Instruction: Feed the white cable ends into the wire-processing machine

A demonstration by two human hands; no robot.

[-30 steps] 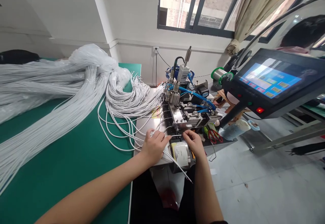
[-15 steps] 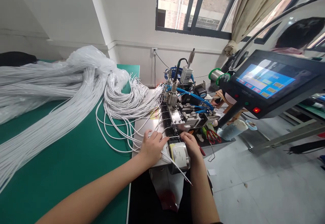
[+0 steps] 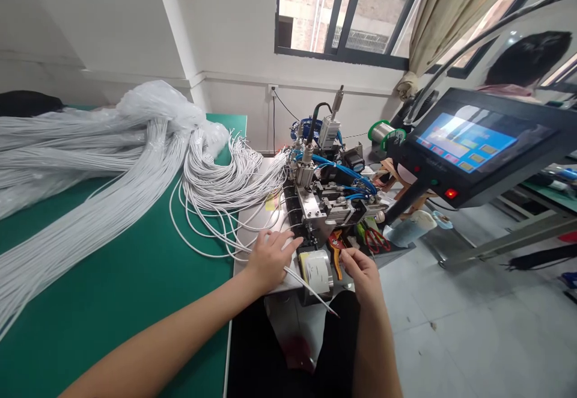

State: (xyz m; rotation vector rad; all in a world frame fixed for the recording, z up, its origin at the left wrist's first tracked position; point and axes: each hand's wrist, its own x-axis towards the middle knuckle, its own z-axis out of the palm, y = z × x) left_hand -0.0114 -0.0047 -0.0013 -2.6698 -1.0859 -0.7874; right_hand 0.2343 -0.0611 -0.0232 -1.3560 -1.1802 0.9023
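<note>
My left hand [image 3: 270, 263] is closed over a few white cables [image 3: 313, 293] in front of the machine. Their ends stick out from under the palm toward the lower right, passing the metal cylinder with a paper label [image 3: 318, 273]. To the right of that cylinder, my right hand [image 3: 364, 275] has thumb and forefinger pinched together. Whether anything small is between those fingertips I cannot make out. Just left of them are orange-handled pliers [image 3: 337, 260]. The benchtop machine [image 3: 311, 205], with blue air tubes, stands directly beyond both hands.
Bundles of white cable [image 3: 148, 205] cover much of the green table [image 3: 180, 314] at left, partly in clear plastic. A control screen [image 3: 473, 142] on an arm overhangs the right side. Red-handled scissors [image 3: 377, 241] and a wire spool [image 3: 386, 135] sit by the machine. Another person [image 3: 527, 61] is behind the screen.
My right hand has moved right and toward me, away from the machine's front, uncovering the orange-handled pliers. The short white cable stretch between my hands no longer shows. My left hand stays nearly in place.
</note>
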